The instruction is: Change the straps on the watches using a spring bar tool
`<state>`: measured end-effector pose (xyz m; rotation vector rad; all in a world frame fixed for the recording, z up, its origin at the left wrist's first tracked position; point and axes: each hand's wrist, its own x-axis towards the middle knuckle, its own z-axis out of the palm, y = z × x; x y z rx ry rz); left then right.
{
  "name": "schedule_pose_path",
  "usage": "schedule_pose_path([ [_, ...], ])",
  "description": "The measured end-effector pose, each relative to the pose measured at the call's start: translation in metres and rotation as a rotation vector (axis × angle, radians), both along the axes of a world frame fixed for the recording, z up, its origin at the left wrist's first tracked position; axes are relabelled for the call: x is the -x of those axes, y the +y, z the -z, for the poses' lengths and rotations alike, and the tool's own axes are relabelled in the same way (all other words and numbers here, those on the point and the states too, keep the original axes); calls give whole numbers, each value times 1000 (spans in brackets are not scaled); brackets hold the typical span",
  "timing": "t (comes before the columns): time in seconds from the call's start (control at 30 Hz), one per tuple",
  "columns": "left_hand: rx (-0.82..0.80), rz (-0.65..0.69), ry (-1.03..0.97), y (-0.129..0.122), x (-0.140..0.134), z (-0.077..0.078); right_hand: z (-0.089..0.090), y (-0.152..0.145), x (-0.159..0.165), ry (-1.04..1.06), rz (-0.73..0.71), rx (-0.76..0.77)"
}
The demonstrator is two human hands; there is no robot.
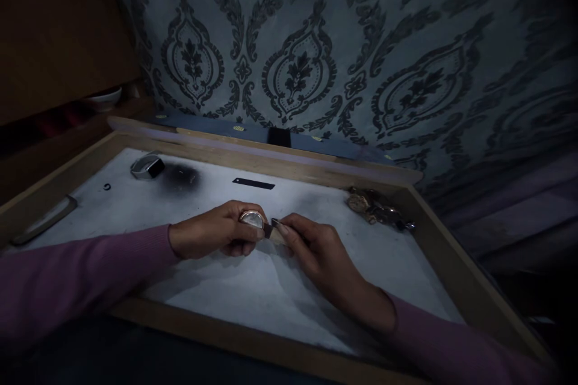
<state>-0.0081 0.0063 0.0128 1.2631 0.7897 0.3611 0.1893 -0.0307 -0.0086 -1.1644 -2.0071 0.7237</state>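
On my feed, watch [251, 220] is approx. mid-tray [203, 291], held over it. L hand [228, 229] fingers curl closed round its case; R hand [318, 247] thumb + index pinch nearly shut on a small piece [274, 222] by the strap [268, 231], can't tell what. Prob. light, w/ rigid case, slick glass, bendy strap; I'd grip case by rim, off the glass.
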Motion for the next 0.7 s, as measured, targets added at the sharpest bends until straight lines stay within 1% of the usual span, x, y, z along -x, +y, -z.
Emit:
schedule_pose_path([
  [0.17,31,40,16,1,2,-6,-2,-1,-1,1,-11,27],
  [0.33,33,40,14,3,3,-6,-2,1,-2,-2,-28,57],
  [0.53,16,-70,-58,8,5,-1,-2,6,-2,40,-10,72],
  [0.63,5,-155,-110,11,5,3,-3,7,0,61,9,42],
  [0.7,5,-207,-139,12,4,4,-4,5,2,81,19,49],
])
